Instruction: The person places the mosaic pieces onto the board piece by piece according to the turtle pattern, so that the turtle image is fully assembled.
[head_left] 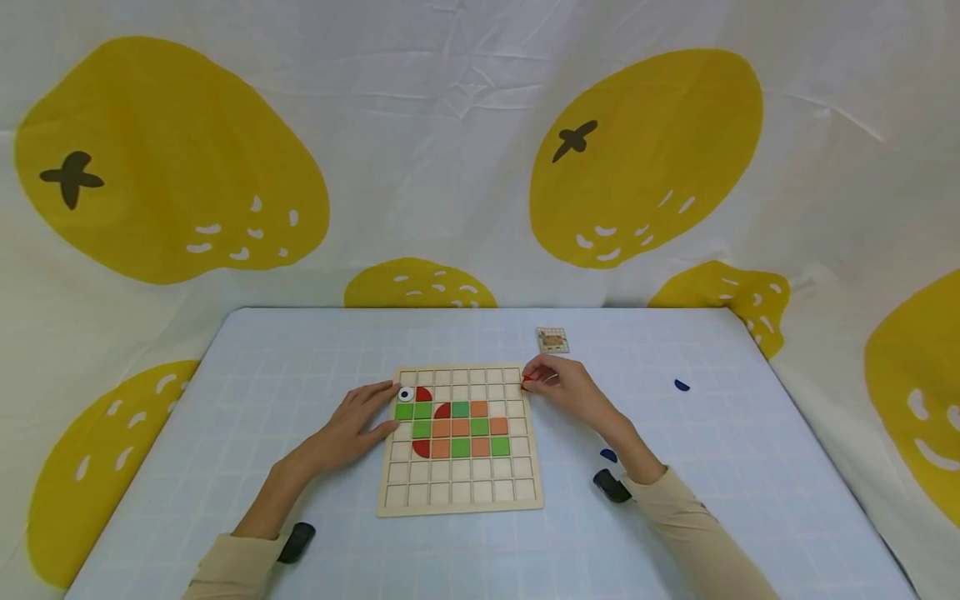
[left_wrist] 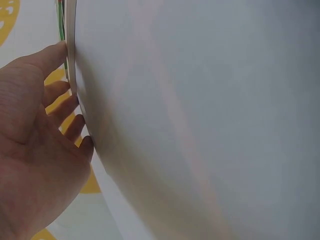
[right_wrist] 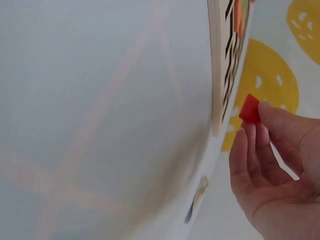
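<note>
A wooden grid board [head_left: 472,493] lies on the table, with green squares [head_left: 422,428], orange squares [head_left: 460,427], red rounded pieces [head_left: 422,449] and a round eye piece [head_left: 406,394] set in its cells. My left hand [head_left: 352,429] touches the board's left edge, its fingers extended; the left wrist view shows the fingertips along that rim. Near the board's upper right corner, my right hand [head_left: 566,390] pinches a small red piece [right_wrist: 249,109] between thumb and fingers. Seen from the right wrist, this piece is held just off the board's edge; its full outline is partly covered by the fingers.
Behind the board, a small picture card [head_left: 552,340] lies on the table. One dark blue half-round piece [head_left: 682,385] lies far to the right, and another blue piece [head_left: 608,456] is beside the right forearm. A patterned curtain [head_left: 465,183] hangs at the back.
</note>
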